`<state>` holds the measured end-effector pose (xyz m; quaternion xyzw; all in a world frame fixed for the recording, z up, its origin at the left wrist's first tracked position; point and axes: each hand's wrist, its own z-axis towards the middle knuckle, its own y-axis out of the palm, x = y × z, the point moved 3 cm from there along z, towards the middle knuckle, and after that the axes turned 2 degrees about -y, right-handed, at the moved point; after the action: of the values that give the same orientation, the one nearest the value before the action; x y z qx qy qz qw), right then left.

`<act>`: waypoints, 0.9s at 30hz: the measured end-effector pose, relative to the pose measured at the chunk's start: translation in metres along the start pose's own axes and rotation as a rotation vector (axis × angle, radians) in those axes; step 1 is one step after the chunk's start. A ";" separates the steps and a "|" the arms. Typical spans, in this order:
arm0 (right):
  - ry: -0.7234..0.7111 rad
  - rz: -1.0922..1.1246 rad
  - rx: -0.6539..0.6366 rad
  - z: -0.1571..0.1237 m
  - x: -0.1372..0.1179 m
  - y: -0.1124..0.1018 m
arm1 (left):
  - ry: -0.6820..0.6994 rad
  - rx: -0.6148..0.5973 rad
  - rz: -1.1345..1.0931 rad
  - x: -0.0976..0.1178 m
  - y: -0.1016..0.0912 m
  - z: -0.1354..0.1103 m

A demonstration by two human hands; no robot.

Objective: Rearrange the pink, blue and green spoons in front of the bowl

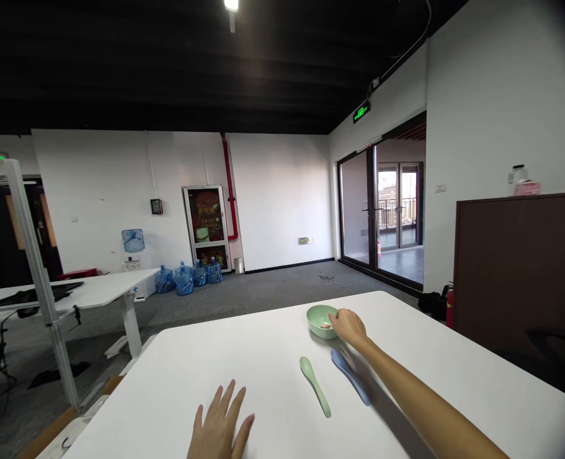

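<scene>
The green bowl (315, 329) sits near the bench's (177, 376) far edge, just left of your right grip (349, 326); its fingers reach the rim, but you can't tell whether they pinch anything. A pinkish piece (325, 326) lies inside. Nearer you lie a green spoon (315, 386) and a blue spoon (351, 377); left of them, your left grip (218, 424) is spread, palm down. White benchtop runs from bowl to far-left corner; beyond stand blue water bottles (183, 280).
</scene>
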<state>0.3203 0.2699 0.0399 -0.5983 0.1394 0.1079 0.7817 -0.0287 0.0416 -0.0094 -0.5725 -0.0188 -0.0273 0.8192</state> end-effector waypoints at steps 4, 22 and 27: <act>-0.107 0.008 0.130 -0.026 0.003 -0.022 | -0.022 -0.043 0.018 0.008 -0.005 0.002; -0.248 0.007 0.095 -0.131 0.040 -0.017 | -0.001 0.023 0.001 0.009 -0.006 0.001; -0.211 -0.026 0.043 -0.138 0.053 -0.004 | -0.011 -0.009 0.010 0.010 -0.007 0.003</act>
<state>0.3588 0.1363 -0.0089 -0.5686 0.0506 0.1571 0.8059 -0.0195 0.0421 -0.0015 -0.5762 -0.0204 -0.0199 0.8168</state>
